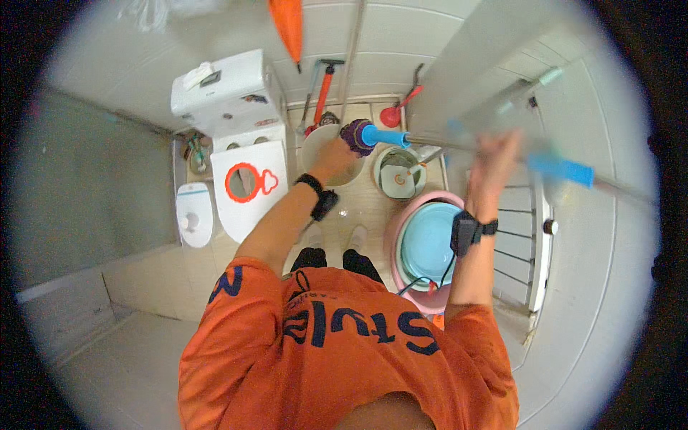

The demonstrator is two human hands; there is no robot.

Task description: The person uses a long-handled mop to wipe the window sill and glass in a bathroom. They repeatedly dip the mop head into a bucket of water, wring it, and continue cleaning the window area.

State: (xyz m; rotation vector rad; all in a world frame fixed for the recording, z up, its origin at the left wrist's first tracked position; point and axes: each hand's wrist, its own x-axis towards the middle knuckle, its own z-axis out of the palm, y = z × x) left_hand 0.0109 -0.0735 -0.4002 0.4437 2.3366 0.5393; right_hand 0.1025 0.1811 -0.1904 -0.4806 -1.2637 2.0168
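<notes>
In the head view, the strands of a dark purple mop head (pixel 355 138) appear to be gathered in the left hand (pixel 335 159), whose fingers seem closed about them, so one end of the mop is probably steadied there. Just to the right of that grip, the strands are met by a blue collar (pixel 387 137), from which a thin metal pole (pixel 444 145) is carried across to the right hand (pixel 494 163). Whether the pole is gripped there or only rested against the palm cannot be told (the fingers are badly smeared by blur). Beyond that hand, a blue sleeve (pixel 566 170) is seen on the pole. By this wide spacing, the mop's length is presumably supported at two points and held nearly level. Under the left hand a pale bucket (pixel 311 143) is placed, perhaps so that drips from the strands can be caught. To the right of the bucket, below the pole, a square-topped pale dipper (pixel 398 179) is set in a round pail. Nearer the body, below the right hand, a light blue basin (pixel 430 233) is nested inside a pink tub (pixel 394 240), presumably to save floor space.
</notes>
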